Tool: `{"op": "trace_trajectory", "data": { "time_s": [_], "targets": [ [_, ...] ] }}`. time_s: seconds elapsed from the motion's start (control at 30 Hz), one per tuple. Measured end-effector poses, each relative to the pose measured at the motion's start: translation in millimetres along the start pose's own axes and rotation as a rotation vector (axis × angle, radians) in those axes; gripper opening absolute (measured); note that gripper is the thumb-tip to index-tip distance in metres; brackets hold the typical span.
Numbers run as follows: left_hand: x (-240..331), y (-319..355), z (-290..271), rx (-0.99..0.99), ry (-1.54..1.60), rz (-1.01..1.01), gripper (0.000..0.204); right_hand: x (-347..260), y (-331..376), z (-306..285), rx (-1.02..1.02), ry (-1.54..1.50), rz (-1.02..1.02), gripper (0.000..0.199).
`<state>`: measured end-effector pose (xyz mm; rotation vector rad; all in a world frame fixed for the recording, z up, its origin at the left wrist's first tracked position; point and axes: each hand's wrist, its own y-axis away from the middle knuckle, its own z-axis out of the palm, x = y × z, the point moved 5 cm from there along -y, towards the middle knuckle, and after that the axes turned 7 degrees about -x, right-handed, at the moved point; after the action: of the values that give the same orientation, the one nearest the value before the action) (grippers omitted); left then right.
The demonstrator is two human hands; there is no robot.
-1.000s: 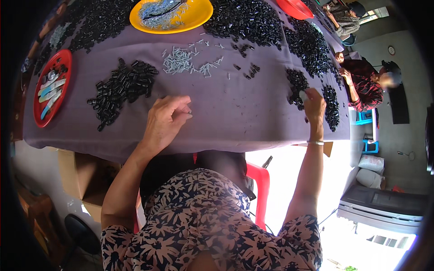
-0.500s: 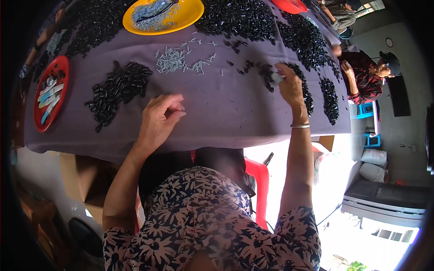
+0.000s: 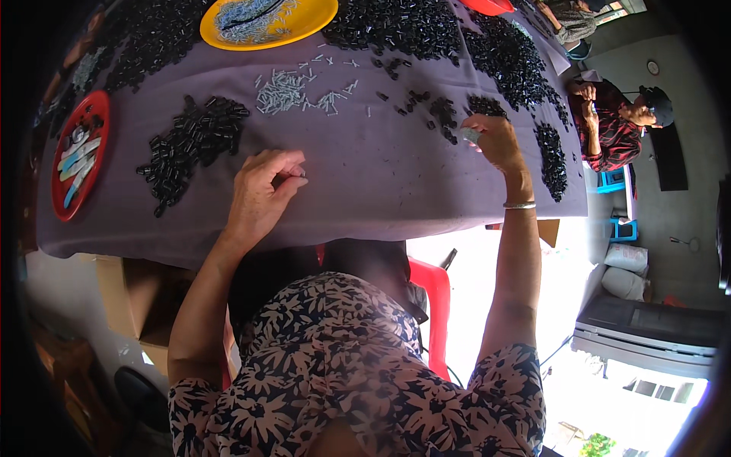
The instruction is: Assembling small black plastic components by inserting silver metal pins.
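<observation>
Near the table's front edge, my left hand (image 3: pixel 263 186) is closed, thumb and forefinger pinched together; whatever they hold is too small to make out. At the right, my right hand (image 3: pixel 499 143) is closed too, with something pale and greyish (image 3: pixel 470 135) at its fingertips, its kind unclear. Just left of that hand lie loose short black cylinders (image 3: pixel 442 113). A heap of the same black pieces (image 3: pixel 199 137) is to the left of my left hand. Beyond, in the middle, small clear, stick-like pieces (image 3: pixel 282 93) lie in a loose pile.
A purple cloth (image 3: pixel 365 190) covers the table. A red tray (image 3: pixel 97 164) with pale-handled tools is at the left, a yellow dish (image 3: pixel 304 29) of clear pieces at the back. Large black heaps (image 3: pixel 396 30) spread along the far side. A person in red plaid (image 3: pixel 617 137) sits at right.
My right hand has drawn back from the black pieces, slightly nearer and to the right. My left hand stays almost in place. The view has shifted slightly.
</observation>
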<state>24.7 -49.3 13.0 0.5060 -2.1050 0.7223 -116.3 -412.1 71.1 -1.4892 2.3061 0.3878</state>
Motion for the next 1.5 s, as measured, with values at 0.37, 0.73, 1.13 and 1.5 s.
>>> {"op": "trace_trajectory", "data": {
  "time_s": [0.37,0.73,1.13,1.5],
  "targets": [
    [-7,2,2,0.024,0.032,-0.009,0.033,-8,6,23,-0.126,-0.104,0.304,0.015],
    [-4,3,4,0.06,-0.022,0.122,0.035,-118,28,82,-0.08,-0.534,-0.261,0.011],
    [-8,1,6,0.069,-0.058,0.074,0.04,-196,26,134,-0.1,-0.565,-0.456,0.018],
    [-3,2,5,0.043,-0.051,0.045,0.038,-212,29,126,-0.058,-0.308,-0.588,0.024]
  ]
}}
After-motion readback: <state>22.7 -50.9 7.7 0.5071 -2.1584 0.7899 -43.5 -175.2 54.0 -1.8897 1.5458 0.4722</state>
